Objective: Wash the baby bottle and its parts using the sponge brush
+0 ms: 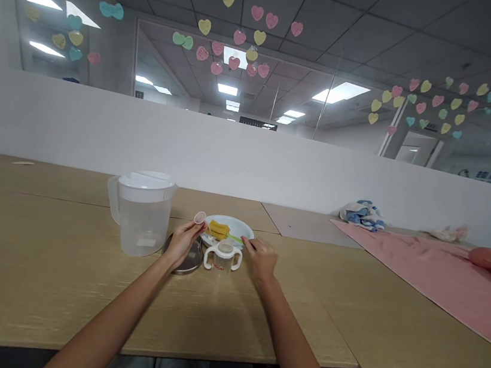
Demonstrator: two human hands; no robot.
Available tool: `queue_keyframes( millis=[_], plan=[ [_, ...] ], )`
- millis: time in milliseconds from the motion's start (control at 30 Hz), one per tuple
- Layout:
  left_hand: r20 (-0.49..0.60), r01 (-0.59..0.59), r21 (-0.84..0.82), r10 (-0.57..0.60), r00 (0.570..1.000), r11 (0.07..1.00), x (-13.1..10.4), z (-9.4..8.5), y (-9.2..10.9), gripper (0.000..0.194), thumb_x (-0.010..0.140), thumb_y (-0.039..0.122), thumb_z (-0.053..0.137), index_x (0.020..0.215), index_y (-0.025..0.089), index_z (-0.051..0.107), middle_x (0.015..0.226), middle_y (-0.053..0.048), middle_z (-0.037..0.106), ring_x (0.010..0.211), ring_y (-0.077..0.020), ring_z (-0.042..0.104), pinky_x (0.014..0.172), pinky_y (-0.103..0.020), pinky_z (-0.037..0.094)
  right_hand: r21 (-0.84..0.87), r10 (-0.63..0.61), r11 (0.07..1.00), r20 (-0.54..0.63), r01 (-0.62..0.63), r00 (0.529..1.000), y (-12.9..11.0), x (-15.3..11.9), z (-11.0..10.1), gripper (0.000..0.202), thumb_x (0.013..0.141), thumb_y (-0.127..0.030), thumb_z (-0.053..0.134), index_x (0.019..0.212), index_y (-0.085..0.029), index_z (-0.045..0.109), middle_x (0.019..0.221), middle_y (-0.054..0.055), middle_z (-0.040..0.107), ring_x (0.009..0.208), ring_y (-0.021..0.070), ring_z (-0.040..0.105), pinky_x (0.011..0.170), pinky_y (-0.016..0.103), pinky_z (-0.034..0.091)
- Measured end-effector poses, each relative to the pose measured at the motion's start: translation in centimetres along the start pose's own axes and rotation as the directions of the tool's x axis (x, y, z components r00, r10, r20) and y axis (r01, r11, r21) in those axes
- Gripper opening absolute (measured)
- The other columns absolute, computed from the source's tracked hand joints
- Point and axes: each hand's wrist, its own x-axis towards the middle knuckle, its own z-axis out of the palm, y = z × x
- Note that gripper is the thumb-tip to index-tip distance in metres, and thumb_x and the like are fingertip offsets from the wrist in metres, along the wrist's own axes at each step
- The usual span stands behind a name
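My left hand (182, 243) pinches a small round pale-pink cap (200, 218) above the left rim of the white plate (246, 230). My right hand (261, 257) has its fingers closed on a thin green utensil (235, 238), whose far end lies toward the plate; its kind is too small to tell. Yellow block-shaped pieces (218, 229) lie on the plate. Between my hands stands a see-through cup (223, 261) with two white handles and a white top. A round dark metal dish (190, 261) sits under my left hand, partly hidden by it.
A large translucent pitcher (143, 225) with a lid stands left of the metal dish. At the right, a pink cloth (424, 271) covers part of the wooden table (56, 280). A blue-and-white cloth bundle (362, 214) lies near the white wall (231, 158).
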Motion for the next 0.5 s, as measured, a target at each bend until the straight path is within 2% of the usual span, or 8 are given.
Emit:
queue_keyframes(
  millis=[267,500],
  plan=[
    [0.022,0.014,0.016,-0.015,1.0,1.0,-0.14,-0.23,-0.21,0.035,0.055,0.035,0.078,0.082,0.014,0.071,0.083,-0.005,0.07,0.077,-0.0154,0.063,0.083,-0.033,0.048,0.223,0.115,0.97,-0.048,-0.102,0.992,-0.94,0.24,-0.19,0.057,0.089,-0.056,0.036,0.062,-0.017,0.068,0.064,0.004,0.067,0.056,0.011,0.057,0.054,0.023,0.032],
    [-0.01,0.003,0.038,-0.002,1.0,0.999,-0.06,-0.27,-0.02,0.036,0.051,0.037,0.079,0.074,0.012,0.069,0.077,-0.006,0.07,0.072,-0.016,0.063,0.078,-0.032,0.049,0.052,-0.006,0.999,-0.01,0.007,1.0,-0.28,-0.09,0.03,0.051,0.09,-0.049,0.04,0.057,-0.019,0.066,0.059,0.003,0.064,0.052,0.0101,0.052,0.05,0.024,0.025]
  ],
)
